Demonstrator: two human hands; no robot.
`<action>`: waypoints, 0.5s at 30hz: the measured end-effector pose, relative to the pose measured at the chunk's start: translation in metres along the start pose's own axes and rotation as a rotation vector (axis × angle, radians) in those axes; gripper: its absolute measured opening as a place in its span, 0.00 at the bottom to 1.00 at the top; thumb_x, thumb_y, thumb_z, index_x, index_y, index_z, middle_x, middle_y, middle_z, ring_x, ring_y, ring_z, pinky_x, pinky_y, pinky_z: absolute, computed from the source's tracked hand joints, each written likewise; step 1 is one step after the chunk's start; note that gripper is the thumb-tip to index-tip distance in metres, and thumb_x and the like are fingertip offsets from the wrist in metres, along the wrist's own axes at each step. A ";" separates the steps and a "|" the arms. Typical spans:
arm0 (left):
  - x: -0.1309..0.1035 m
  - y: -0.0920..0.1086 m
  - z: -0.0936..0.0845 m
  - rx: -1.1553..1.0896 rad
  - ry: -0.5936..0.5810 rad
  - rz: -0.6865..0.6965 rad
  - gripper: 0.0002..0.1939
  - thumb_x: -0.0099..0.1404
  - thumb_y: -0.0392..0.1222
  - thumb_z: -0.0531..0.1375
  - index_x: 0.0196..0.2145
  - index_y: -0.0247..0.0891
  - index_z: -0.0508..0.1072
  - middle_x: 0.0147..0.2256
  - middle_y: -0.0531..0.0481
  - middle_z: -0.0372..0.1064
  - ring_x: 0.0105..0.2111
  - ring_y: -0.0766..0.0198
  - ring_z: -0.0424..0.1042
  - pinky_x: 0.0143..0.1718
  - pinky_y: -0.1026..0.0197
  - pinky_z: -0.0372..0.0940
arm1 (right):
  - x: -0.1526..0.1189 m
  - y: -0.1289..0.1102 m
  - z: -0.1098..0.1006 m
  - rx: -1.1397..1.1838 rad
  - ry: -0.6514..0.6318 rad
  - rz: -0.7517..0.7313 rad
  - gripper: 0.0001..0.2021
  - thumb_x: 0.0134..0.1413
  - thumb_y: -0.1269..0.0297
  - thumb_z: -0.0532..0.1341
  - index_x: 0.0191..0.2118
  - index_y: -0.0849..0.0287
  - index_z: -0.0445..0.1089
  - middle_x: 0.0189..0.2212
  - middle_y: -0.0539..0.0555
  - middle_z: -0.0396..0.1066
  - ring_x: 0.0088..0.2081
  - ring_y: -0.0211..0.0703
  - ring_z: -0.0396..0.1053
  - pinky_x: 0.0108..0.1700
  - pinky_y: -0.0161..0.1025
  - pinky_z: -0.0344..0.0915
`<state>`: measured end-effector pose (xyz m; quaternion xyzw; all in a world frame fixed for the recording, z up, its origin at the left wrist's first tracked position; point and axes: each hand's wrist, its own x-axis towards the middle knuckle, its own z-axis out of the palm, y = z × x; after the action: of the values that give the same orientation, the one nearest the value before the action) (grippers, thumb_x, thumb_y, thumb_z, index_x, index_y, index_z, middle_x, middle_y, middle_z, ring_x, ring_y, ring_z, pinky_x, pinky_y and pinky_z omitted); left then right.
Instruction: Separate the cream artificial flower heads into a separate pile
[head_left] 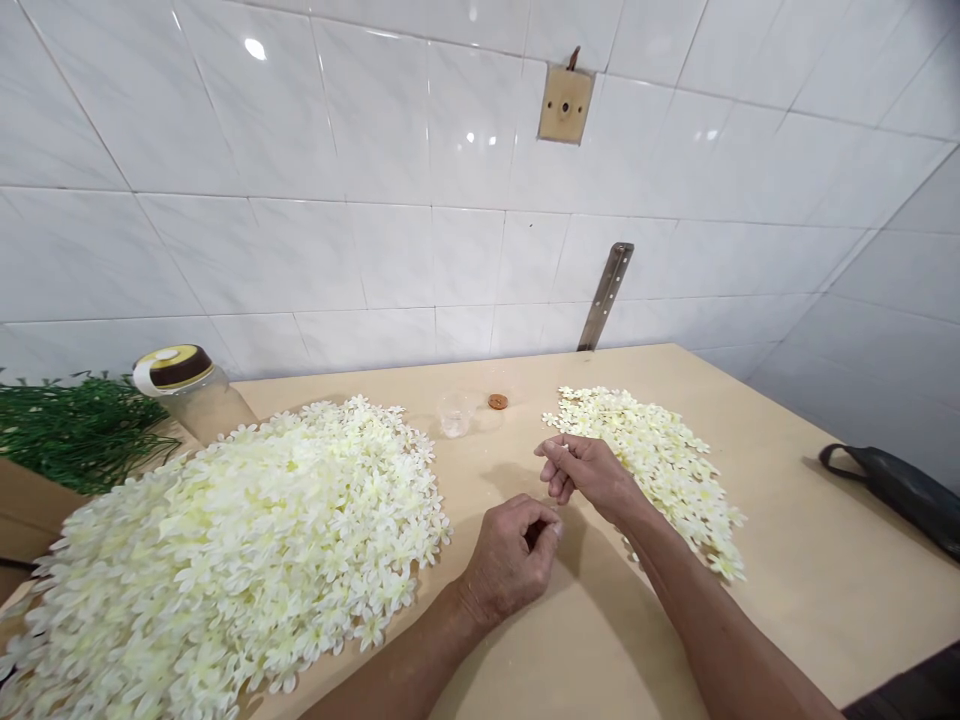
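Note:
Over the middle of the table, my left hand [510, 556] is curled with thumb and forefinger pinched together; whatever they grip is too small to make out. Just above and to its right is my right hand [589, 476], also pinched, with something tiny and pale at the fingertips that I cannot name. A large heap of white-yellow artificial flowers [292, 530] lies to the left of my left hand. Partly behind my right hand and forearm spreads a thinner pile of similar flowers [637, 430].
Beyond my hands stand a small clear cup [454, 416] and a small brown disc [497, 401]. A bottle with a brown-and-yellow lid [217, 400] and green artificial foliage [75, 430] are at the left. A black strapped item [900, 490] lies at the right edge; a tiled wall [390, 250] rises behind.

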<state>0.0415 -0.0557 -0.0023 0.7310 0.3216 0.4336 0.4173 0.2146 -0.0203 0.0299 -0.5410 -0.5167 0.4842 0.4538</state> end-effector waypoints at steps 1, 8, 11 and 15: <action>0.002 -0.002 -0.001 -0.022 0.050 -0.039 0.08 0.64 0.40 0.57 0.31 0.37 0.76 0.29 0.46 0.71 0.25 0.65 0.67 0.30 0.63 0.61 | -0.001 -0.001 0.001 -0.017 -0.007 -0.001 0.23 0.54 0.42 0.60 0.34 0.62 0.70 0.20 0.50 0.71 0.16 0.35 0.67 0.16 0.30 0.64; 0.021 -0.021 -0.014 -0.211 0.339 -0.352 0.11 0.62 0.47 0.59 0.30 0.36 0.72 0.18 0.53 0.67 0.16 0.68 0.64 0.20 0.66 0.61 | -0.001 0.003 0.012 -0.079 0.002 -0.119 0.21 0.58 0.43 0.56 0.38 0.60 0.67 0.27 0.51 0.71 0.19 0.36 0.69 0.19 0.34 0.69; 0.024 -0.023 -0.016 -0.287 0.361 -0.380 0.12 0.61 0.49 0.61 0.30 0.36 0.72 0.16 0.54 0.66 0.14 0.69 0.62 0.17 0.67 0.59 | -0.002 0.006 0.014 -0.115 0.024 -0.127 0.20 0.57 0.46 0.59 0.45 0.57 0.65 0.30 0.50 0.74 0.18 0.36 0.69 0.18 0.35 0.69; 0.023 -0.020 -0.015 -0.331 0.332 -0.380 0.15 0.60 0.52 0.62 0.31 0.35 0.72 0.17 0.54 0.67 0.14 0.69 0.63 0.17 0.67 0.60 | -0.007 0.003 0.017 -0.289 0.078 -0.208 0.16 0.56 0.49 0.61 0.43 0.56 0.71 0.21 0.49 0.73 0.18 0.38 0.69 0.21 0.35 0.70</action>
<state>0.0357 -0.0225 -0.0074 0.4989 0.4413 0.5079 0.5463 0.1977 -0.0277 0.0257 -0.5624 -0.6161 0.3341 0.4388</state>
